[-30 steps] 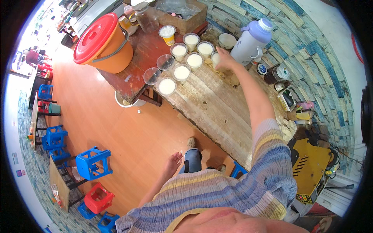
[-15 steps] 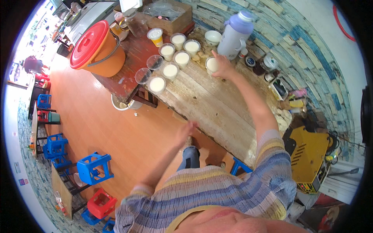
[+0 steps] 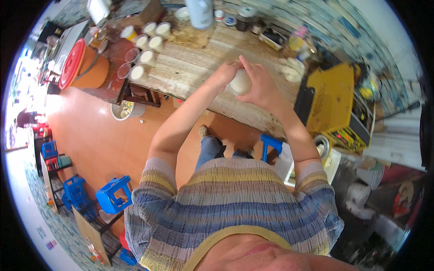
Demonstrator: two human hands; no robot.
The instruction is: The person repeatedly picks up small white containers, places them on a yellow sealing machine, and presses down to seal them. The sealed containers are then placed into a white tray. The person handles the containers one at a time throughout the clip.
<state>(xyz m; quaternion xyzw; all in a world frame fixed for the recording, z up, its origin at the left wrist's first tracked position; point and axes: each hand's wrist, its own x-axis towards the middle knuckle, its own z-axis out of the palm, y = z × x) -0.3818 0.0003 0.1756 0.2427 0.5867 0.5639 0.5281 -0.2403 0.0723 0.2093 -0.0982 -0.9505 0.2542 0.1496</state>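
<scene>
Above the wooden table (image 3: 194,67) I hold a clear plastic cup of white, milky-looking filling (image 3: 240,83) between both hands. My right hand (image 3: 263,86) is wrapped round its right side. My left hand (image 3: 227,73) is closed at the cup's upper left edge, with its fingertips partly hidden. Several more cups with white filling (image 3: 147,57) stand in a cluster on the far left of the table. Beside them are two clear cups without white filling (image 3: 124,71) and a yellow-and-white cup (image 3: 129,33).
An orange bucket with a red lid (image 3: 83,67) stands at the left. At the back are a pale blue thermos (image 3: 199,13), a white bowl (image 3: 182,13) and several jars (image 3: 245,19). A yellow-topped machine (image 3: 332,97) is at the right. Blue stools (image 3: 114,194) stand on the floor.
My right hand has brought the cup from beside the thermos toward me and to the right. My left hand has risen from beside the table edge to the cup. The view has shifted right.
</scene>
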